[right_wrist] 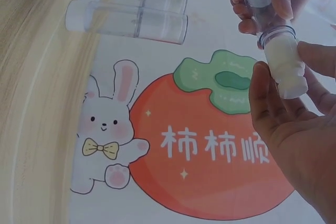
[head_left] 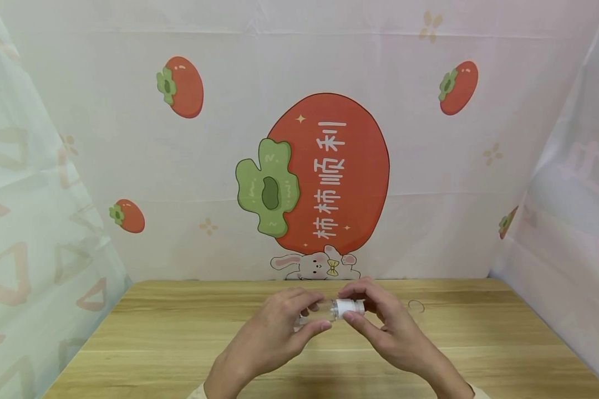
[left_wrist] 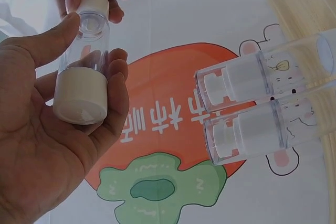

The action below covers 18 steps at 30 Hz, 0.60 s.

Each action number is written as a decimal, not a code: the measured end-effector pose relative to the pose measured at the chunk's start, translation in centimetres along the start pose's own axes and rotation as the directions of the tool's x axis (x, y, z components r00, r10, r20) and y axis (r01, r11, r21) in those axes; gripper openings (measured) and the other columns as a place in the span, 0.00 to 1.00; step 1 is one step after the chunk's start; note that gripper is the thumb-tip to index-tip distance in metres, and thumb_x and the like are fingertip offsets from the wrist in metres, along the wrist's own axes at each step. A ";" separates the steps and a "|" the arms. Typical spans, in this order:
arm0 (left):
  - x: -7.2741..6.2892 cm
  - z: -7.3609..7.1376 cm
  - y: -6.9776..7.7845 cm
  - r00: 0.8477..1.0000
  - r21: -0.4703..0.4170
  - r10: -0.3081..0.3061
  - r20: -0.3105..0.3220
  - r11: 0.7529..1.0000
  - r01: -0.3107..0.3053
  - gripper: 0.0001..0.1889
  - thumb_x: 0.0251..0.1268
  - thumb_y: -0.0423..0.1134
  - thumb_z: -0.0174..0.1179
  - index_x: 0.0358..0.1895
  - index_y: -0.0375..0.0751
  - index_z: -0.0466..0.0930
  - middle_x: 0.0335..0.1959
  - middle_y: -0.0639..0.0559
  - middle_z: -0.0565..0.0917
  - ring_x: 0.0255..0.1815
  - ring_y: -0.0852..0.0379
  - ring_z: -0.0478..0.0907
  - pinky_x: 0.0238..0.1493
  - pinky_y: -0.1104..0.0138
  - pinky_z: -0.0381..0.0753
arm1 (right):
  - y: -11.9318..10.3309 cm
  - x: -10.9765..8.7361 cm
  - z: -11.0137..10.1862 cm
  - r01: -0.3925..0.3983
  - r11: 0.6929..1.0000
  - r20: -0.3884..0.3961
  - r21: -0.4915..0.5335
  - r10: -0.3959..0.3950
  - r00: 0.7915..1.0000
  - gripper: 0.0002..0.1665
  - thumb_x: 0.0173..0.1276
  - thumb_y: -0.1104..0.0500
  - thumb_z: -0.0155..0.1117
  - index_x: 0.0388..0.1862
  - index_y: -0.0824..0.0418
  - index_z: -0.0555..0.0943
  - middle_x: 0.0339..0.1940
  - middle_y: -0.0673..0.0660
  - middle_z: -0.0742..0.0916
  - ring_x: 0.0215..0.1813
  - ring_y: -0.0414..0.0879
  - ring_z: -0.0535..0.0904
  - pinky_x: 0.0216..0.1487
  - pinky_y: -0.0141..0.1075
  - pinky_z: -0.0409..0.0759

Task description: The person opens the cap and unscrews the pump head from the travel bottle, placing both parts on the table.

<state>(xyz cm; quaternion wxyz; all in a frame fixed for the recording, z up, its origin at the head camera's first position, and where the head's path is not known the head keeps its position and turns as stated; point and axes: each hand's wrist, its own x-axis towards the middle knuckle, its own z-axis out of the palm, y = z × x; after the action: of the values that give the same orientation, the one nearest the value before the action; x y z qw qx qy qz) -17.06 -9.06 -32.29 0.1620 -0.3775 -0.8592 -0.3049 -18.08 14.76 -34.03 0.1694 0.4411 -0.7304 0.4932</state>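
Between the two hands lies a slim clear pump bottle [head_left: 346,308], tilted almost sideways above the table, with a white pump top and a white base. My left hand [head_left: 274,328] curls its fingers round the base end; the left wrist view shows the white base [left_wrist: 81,95] in that palm. On the other end, my right hand [head_left: 396,335] pinches the white pump collar [right_wrist: 284,59] between thumb and fingers. The nozzle end bears no clear cover. Part of the clear body is hidden by the left fingers.
Two similar bottles, one [right_wrist: 165,2] beside the other [right_wrist: 163,25], stand upright with clear covers over their pumps; I cannot make them out in the head view. A thin ring-like outline [head_left: 416,306] shows on the wooden table [head_left: 479,343]. A printed cloth [head_left: 404,221] hangs behind.
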 end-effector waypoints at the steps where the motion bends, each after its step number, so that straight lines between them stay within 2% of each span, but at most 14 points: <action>1: 0.0 0.0 0.0 1.000 0.002 -0.002 0.001 1.000 0.002 0.16 0.70 0.46 0.66 0.55 0.43 0.83 0.48 0.57 0.85 0.43 0.62 0.81 0.45 0.70 0.83 | 0.0 0.0 0.0 -0.004 1.000 0.002 0.001 0.004 1.000 0.20 0.70 0.73 0.63 0.57 0.60 0.77 0.48 0.53 0.81 0.46 0.46 0.79 0.45 0.35 0.83; 8: 0.0 -0.1 0.1 1.000 0.010 -0.011 -0.002 1.000 0.011 0.16 0.69 0.46 0.67 0.54 0.42 0.84 0.46 0.58 0.85 0.43 0.62 0.80 0.45 0.71 0.82 | 0.2 0.0 -0.2 0.003 1.000 0.028 0.018 -0.003 1.000 0.21 0.70 0.74 0.63 0.58 0.60 0.76 0.48 0.55 0.81 0.42 0.46 0.79 0.42 0.35 0.83; 15: -0.1 -0.2 0.1 1.000 0.014 -0.015 -0.006 1.000 0.015 0.16 0.69 0.46 0.67 0.54 0.43 0.84 0.46 0.59 0.85 0.43 0.62 0.79 0.44 0.70 0.82 | 0.1 -0.1 -0.1 -0.072 0.997 0.041 0.030 0.070 0.997 0.20 0.70 0.71 0.65 0.57 0.56 0.77 0.48 0.52 0.81 0.40 0.45 0.80 0.39 0.35 0.84; 18: -0.1 -0.2 0.1 1.000 0.017 -0.014 -0.011 1.000 0.014 0.15 0.69 0.46 0.67 0.53 0.44 0.84 0.46 0.59 0.85 0.42 0.62 0.79 0.44 0.71 0.82 | 0.1 -0.1 -0.1 -0.031 0.999 0.038 0.040 0.029 0.999 0.20 0.69 0.73 0.65 0.56 0.59 0.77 0.49 0.55 0.80 0.41 0.46 0.80 0.39 0.35 0.84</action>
<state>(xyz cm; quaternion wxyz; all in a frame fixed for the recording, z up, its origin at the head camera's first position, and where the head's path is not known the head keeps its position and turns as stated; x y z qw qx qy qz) -16.90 -9.19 -32.09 0.1679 -0.3682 -0.8637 -0.3006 -18.15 14.93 -34.11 0.1393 0.4426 -0.7298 0.5021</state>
